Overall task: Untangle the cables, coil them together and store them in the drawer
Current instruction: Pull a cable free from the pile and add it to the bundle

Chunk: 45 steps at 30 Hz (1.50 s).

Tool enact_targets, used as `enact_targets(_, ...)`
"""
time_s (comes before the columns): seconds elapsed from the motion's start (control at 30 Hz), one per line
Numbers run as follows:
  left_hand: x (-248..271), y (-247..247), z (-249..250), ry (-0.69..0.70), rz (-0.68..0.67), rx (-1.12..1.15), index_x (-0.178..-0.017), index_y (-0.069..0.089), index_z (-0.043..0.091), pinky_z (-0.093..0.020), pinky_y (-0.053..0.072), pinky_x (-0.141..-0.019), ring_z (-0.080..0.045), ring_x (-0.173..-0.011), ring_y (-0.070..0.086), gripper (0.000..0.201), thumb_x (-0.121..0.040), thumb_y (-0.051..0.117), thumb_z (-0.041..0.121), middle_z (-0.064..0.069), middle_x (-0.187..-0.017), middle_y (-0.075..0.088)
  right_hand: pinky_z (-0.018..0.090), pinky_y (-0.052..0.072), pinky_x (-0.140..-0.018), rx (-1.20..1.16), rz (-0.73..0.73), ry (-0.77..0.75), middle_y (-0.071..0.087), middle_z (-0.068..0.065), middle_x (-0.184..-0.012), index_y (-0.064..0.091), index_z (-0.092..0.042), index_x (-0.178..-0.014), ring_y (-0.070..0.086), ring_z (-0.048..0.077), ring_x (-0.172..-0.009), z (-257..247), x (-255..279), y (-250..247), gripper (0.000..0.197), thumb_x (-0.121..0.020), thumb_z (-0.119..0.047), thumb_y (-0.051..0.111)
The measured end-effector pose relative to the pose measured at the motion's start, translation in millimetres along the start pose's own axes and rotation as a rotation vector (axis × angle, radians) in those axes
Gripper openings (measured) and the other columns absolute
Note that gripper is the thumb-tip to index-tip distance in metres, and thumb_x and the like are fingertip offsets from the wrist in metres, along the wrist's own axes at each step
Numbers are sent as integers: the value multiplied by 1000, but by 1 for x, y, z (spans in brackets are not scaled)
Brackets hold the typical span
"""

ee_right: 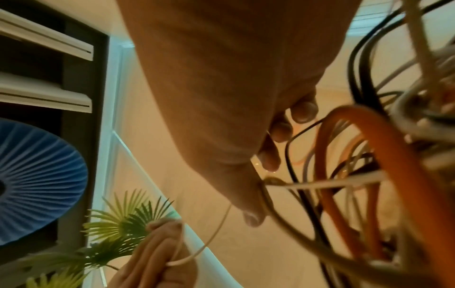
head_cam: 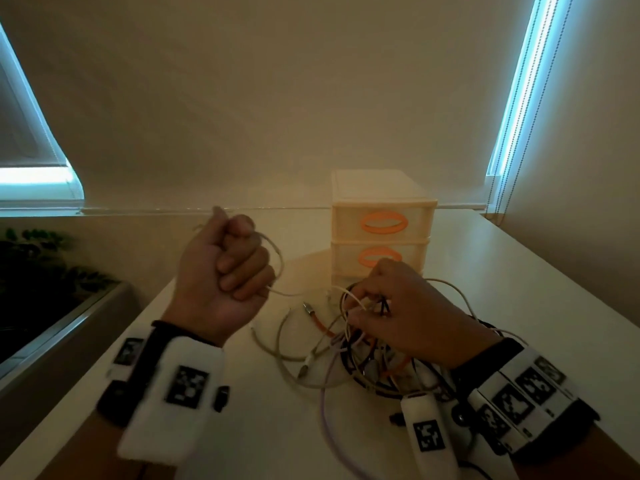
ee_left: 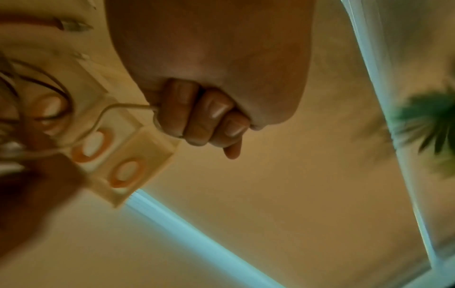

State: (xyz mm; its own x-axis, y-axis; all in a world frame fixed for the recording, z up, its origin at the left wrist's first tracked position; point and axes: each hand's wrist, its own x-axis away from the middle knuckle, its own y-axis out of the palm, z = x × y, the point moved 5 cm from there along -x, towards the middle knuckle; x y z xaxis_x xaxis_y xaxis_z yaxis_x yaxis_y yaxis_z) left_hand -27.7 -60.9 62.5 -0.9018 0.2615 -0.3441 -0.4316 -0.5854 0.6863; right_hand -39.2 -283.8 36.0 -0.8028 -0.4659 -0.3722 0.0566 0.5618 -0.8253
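Observation:
A tangle of cables (head_cam: pixel 367 355) in white, black, orange and lilac lies on the white table (head_cam: pixel 270 434). My left hand (head_cam: pixel 228 271) is raised in a fist, gripping a thin white cable (head_cam: pixel 277 258) that loops out of the fist and runs across to the tangle. The same fist (ee_left: pixel 204 117) shows in the left wrist view with the white cable (ee_left: pixel 115 106) leaving it. My right hand (head_cam: pixel 391 306) sits on the tangle and pinches cable strands at its top. In the right wrist view the orange cable (ee_right: pixel 344 155) and black cables (ee_right: pixel 362 64) crowd those fingers (ee_right: pixel 270 155).
A cream three-drawer unit (head_cam: pixel 382 226) with orange oval handles stands shut behind the tangle, near the wall. A green plant (head_cam: pixel 38 258) and a dark ledge lie beyond the table's left edge. Blinds with bead cords (head_cam: pixel 502 188) hang at the right.

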Motion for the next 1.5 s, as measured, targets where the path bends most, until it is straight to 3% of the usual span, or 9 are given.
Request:
enact_targets(0.4,3,10,5,-15,-116,13,-83,47,13,-22,17,-31,-7,-32,19,47,-111,26,44,8,-41,35,18,45,-64,-181,-119,86,66,-10,-74,70,-28,-83,61,3,-68,2,-2,10,17,-96,-35,64)
enact_targets(0.57,9,29,-34,-308,-202,-277,-86,54,5,-18,20,-35,-14,-32,28,57,-109,24,49,-3,-43,36,29,54,-62,-285,98,286,70,7,-72,71,-22,-77,61,12,-58,14,-4,-3,27,-97,-39,62)
enact_targets(0.7,19,36,-69,-422,-148,-739,-85,47,12,-37,51,-62,-39,-69,66,51,-104,26,54,-36,-88,69,25,48,-59,-300,269,242,66,5,-67,71,-17,-76,60,15,-60,7,-4,-7,25,-94,-33,66)
enact_targets(0.83,13,25,-65,-260,10,-922,-69,66,23,-50,51,-89,-41,-85,66,62,-104,31,59,-18,-88,72,18,47,-58,-376,190,71,65,-6,-69,70,-22,-84,60,5,-61,-15,0,0,15,-97,-26,64)
enact_targets(0.97,5,20,-53,-11,218,-689,-77,49,13,-41,51,-85,-33,-88,69,49,-107,29,47,-18,-94,74,16,51,-77,-323,2,-58,70,-14,-100,66,-37,-124,66,3,-91,-25,1,14,30,-96,-26,65)
enact_targets(1.07,3,16,-47,22,256,-448,-85,47,13,-46,52,-90,-39,-101,69,44,-109,26,44,-30,-111,70,19,52,-77,-253,-72,-80,68,-11,-95,63,-34,-128,65,5,-89,-26,0,24,34,-94,-30,68)
enact_targets(1.17,3,7,-40,46,347,-342,-81,50,12,-42,52,-80,-35,-86,71,46,-109,30,43,-24,-94,73,13,49,-74,-176,-4,-28,67,-15,-96,65,-36,-122,62,0,-88,-21,0,22,30,-92,-38,69)
enact_targets(1.33,3,16,-46,-15,198,41,-82,54,14,-30,55,-62,-22,-67,67,43,-108,33,41,-4,-67,61,13,48,-72,-155,-76,-33,66,-15,-91,69,-35,-107,62,0,-86,-17,2,28,18,-91,-43,69)
enact_targets(1.5,1,13,-49,-119,-38,80,-83,46,15,-23,24,-41,-8,-40,28,42,-111,27,39,8,-47,34,13,44,-79,-143,-2,6,53,-16,-102,66,-36,-98,54,0,-95,-10,3,22,14,-89,-46,69)
